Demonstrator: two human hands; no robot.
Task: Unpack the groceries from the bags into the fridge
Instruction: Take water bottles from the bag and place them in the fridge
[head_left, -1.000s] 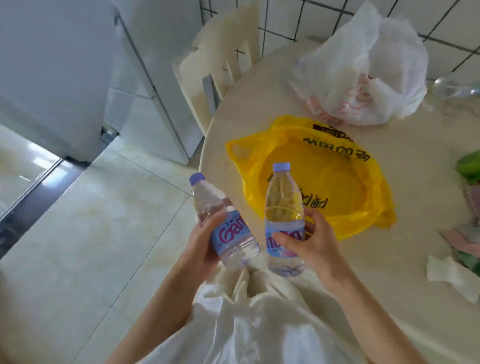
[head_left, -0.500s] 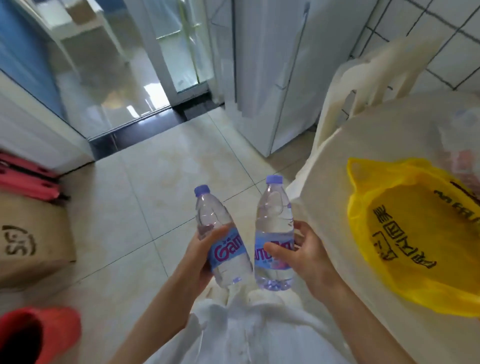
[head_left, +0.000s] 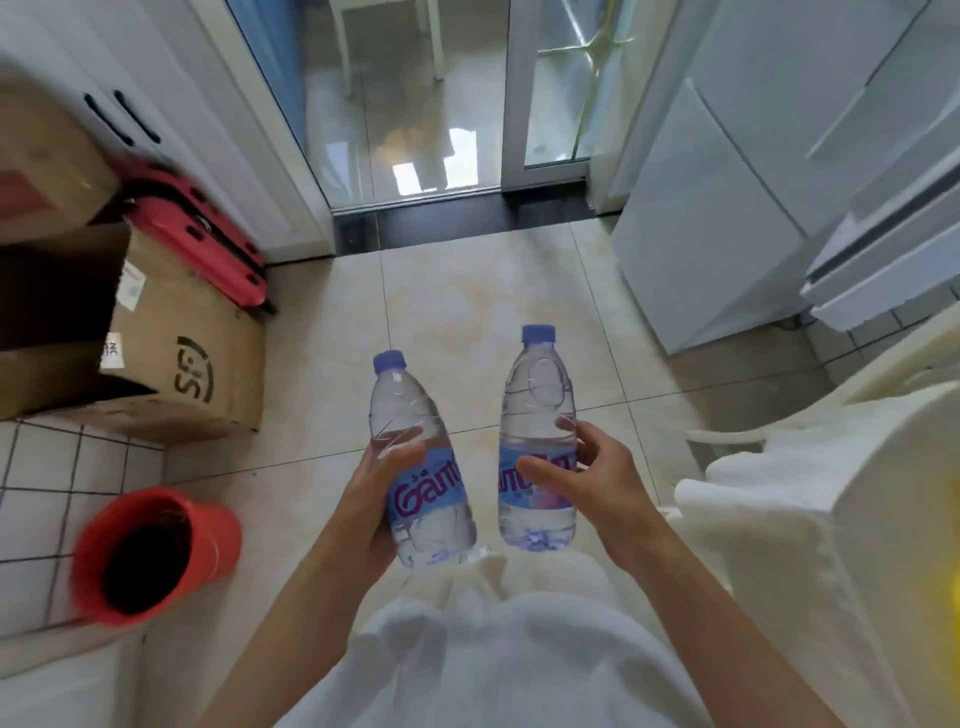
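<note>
A tiled floor (head_left: 457, 322) spreads wide ahead of both grips, bare from the bottles out to the dark sill of a glass sliding door (head_left: 550, 88) far beyond them. Up and to the right of the right grip stands the white fridge (head_left: 727, 208), its doors closed, its near corner edge facing the open floor and well apart from either hand. Right of the right grip, the pale counter (head_left: 857, 519) edge curves in close, with a white chair (head_left: 779, 421) back between it and the fridge. Left of the left grip sits an open cardboard box (head_left: 171, 374), a red suitcase (head_left: 208, 244) leaning behind it, and a red bucket (head_left: 156, 551) lying near the left forearm on small white tiles. The left hand (head_left: 371, 512) wraps its grip round the label of the left water bottle (head_left: 415, 462), which tilts slightly left, blue cap up. The right hand (head_left: 597, 488) holds the right water bottle (head_left: 537, 441) upright, thumb across the label and fingers behind. The two bottles stand just beside each other with a narrow gap of floor between them, above white clothing.
</note>
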